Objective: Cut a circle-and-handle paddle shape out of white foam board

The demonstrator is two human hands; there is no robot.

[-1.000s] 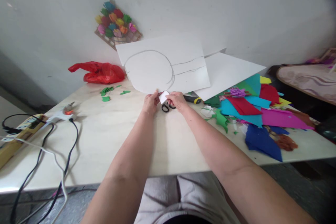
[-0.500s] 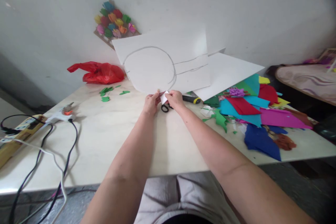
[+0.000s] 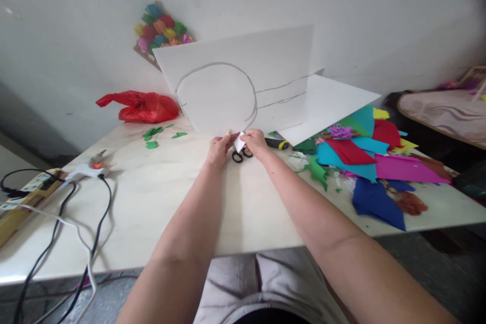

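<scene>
A large white sheet (image 3: 216,98) with a pencil-like drawn circle and lines running right from it stands tilted up in front of me. At its lower edge my left hand (image 3: 219,148) grips it, thumb on the near side. My right hand (image 3: 255,143) pinches the same edge close by, fingers bent in. Between the hands shows a small white pointed bit (image 3: 239,140); whether it is part of the sheet I cannot tell. Black-handled scissors (image 3: 237,156) lie just under my hands, blades hidden.
A black-and-yellow tool handle (image 3: 277,144) lies right of my hands, beside another white sheet (image 3: 337,98). Coloured felt-like scraps (image 3: 349,154) spread at right. Green cut pieces (image 3: 152,134), a red bag (image 3: 146,107), a glue gun (image 3: 97,161) and a power strip (image 3: 32,197) with cords are left.
The drawn sheet has swung, its upper right part now reaching farther right and its face more shaded. My hands have stayed almost in place, and more of the scissors' handles shows.
</scene>
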